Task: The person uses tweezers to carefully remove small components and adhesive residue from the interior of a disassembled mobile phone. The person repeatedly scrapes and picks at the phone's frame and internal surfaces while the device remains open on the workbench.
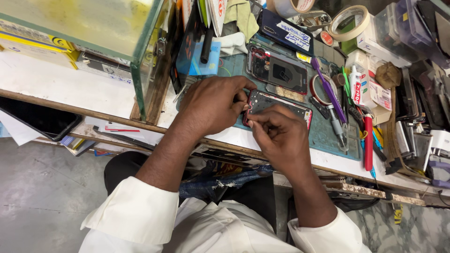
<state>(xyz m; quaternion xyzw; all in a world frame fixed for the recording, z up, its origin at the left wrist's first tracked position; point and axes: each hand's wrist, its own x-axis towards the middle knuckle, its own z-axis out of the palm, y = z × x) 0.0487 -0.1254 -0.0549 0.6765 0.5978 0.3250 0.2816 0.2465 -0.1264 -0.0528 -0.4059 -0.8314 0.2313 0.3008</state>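
An opened phone body with a red frame [286,107] lies on a blue-green work mat [328,133] on the bench. My left hand [213,105] grips its left end, fingers curled over the edge. My right hand [276,133] rests on the phone's near edge, thumb and forefinger pinched at the lower left corner; whether they hold a small part is hidden. Beyond it lies a second opened phone back [279,70] with its dark insides showing.
A glass case [140,56] stands at left. A purple-handled tool [328,89], a red pen-like tool [368,143], tape rolls [349,21], a small bottle and boxes crowd the right. A dark tablet [40,117] lies at the lower left shelf.
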